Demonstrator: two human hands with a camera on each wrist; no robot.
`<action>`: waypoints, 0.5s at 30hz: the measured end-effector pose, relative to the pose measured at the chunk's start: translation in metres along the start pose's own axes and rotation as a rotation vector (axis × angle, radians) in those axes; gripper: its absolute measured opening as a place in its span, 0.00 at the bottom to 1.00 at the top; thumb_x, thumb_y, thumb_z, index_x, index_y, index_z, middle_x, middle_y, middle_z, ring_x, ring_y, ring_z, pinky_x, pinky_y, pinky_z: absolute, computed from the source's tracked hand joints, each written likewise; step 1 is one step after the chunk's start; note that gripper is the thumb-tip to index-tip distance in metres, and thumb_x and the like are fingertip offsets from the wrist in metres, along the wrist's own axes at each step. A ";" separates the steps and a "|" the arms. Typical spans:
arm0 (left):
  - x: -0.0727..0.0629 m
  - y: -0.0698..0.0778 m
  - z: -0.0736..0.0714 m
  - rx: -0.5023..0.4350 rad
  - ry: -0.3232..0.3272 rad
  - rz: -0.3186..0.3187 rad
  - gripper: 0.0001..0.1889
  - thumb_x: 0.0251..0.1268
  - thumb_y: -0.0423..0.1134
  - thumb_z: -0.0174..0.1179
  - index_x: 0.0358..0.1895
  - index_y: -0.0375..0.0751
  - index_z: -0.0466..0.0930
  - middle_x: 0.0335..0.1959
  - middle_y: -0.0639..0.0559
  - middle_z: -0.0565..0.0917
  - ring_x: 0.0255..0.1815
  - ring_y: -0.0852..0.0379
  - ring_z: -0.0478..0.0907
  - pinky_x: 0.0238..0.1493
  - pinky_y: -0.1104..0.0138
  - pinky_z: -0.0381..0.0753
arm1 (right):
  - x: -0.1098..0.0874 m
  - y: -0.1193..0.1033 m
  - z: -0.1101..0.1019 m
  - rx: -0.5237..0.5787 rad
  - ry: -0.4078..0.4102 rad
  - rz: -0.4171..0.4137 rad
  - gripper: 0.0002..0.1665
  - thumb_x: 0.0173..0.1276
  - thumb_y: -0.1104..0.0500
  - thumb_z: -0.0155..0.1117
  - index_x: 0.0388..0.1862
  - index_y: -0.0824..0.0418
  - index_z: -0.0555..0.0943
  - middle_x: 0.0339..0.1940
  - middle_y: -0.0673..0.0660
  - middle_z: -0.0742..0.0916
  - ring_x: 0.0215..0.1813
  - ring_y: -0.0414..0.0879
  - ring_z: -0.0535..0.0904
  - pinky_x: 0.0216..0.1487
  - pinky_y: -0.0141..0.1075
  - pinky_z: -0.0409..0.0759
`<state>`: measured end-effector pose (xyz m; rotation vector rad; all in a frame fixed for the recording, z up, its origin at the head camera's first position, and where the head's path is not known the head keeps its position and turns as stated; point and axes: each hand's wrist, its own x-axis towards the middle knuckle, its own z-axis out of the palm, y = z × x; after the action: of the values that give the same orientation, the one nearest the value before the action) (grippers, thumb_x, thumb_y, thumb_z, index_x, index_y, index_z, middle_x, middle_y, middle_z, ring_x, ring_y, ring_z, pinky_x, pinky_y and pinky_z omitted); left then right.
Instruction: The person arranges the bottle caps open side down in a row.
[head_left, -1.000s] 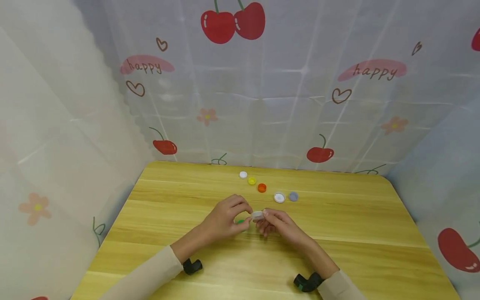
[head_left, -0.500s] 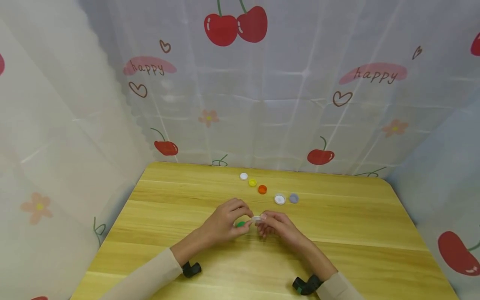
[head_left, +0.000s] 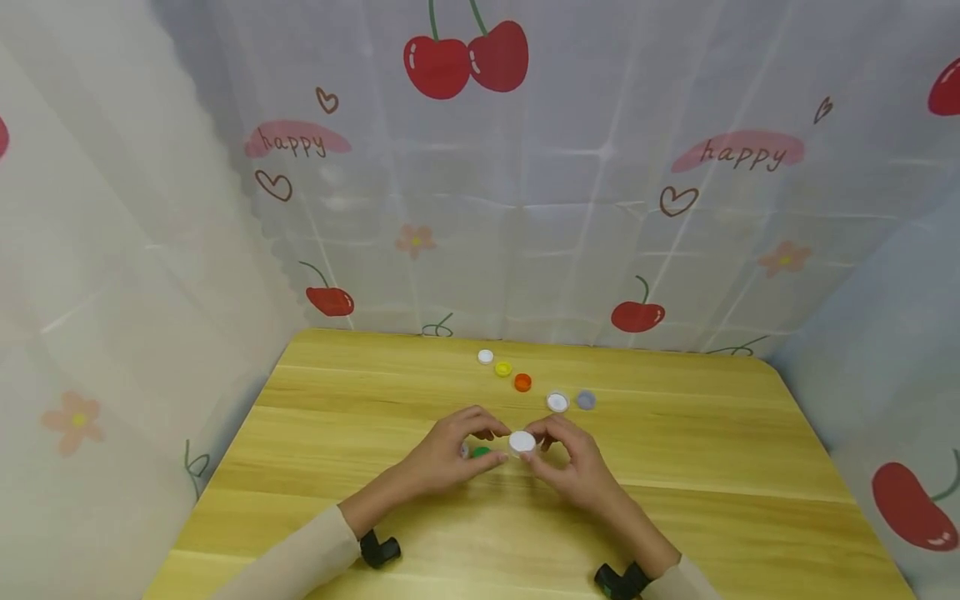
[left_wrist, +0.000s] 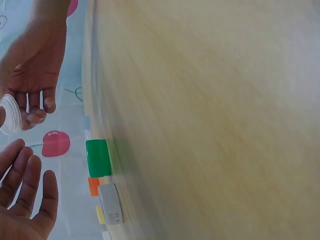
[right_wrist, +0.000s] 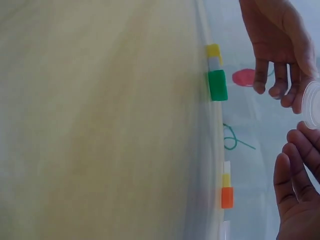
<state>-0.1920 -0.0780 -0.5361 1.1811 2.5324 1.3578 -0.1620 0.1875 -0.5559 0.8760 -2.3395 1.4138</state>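
Note:
A small round white lid with a clear rim is held up between the two hands, its flat white face turned upward. My right hand pinches it at its right edge, between thumb and index finger. Just off its left edge is my left hand, its thumb and fingers spread around a gap. In the left wrist view the ribbed side of the lid shows. Beneath the left hand stand a green cap and a grey-white cap, which the hand partly hides in the head view.
Farther back on the wooden table lie a white cap, a yellow cap, an orange cap, a clear-rimmed white one and a bluish translucent disc. A cherry-print curtain encloses the table's back and sides.
The lid has tilted from nearly edge-on to face up. My left thumb and fingers have spread wider at its left side, and the right fingers have shifted around its right edge.

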 end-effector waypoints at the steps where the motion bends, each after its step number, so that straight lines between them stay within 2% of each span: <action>1: 0.000 0.001 0.000 -0.007 0.002 0.004 0.16 0.75 0.54 0.69 0.61 0.60 0.84 0.56 0.57 0.86 0.55 0.60 0.84 0.59 0.59 0.88 | 0.000 0.000 0.000 -0.017 0.000 -0.034 0.18 0.69 0.64 0.77 0.53 0.48 0.85 0.45 0.45 0.88 0.45 0.42 0.81 0.46 0.36 0.83; 6: 0.001 0.005 0.002 -0.015 0.016 0.038 0.17 0.72 0.50 0.73 0.60 0.56 0.85 0.55 0.59 0.86 0.54 0.58 0.84 0.57 0.58 0.89 | 0.000 -0.002 0.001 -0.067 0.006 -0.155 0.21 0.66 0.64 0.80 0.55 0.50 0.85 0.49 0.46 0.90 0.46 0.44 0.81 0.45 0.35 0.83; 15: 0.000 0.005 0.000 0.020 0.015 0.068 0.15 0.73 0.49 0.72 0.58 0.55 0.86 0.54 0.59 0.86 0.53 0.61 0.83 0.57 0.57 0.89 | -0.003 -0.003 -0.002 -0.061 -0.045 -0.104 0.23 0.68 0.62 0.80 0.60 0.50 0.85 0.52 0.46 0.90 0.49 0.44 0.83 0.46 0.36 0.86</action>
<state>-0.1888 -0.0763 -0.5325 1.2771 2.5441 1.3630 -0.1584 0.1891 -0.5543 1.0066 -2.3203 1.2873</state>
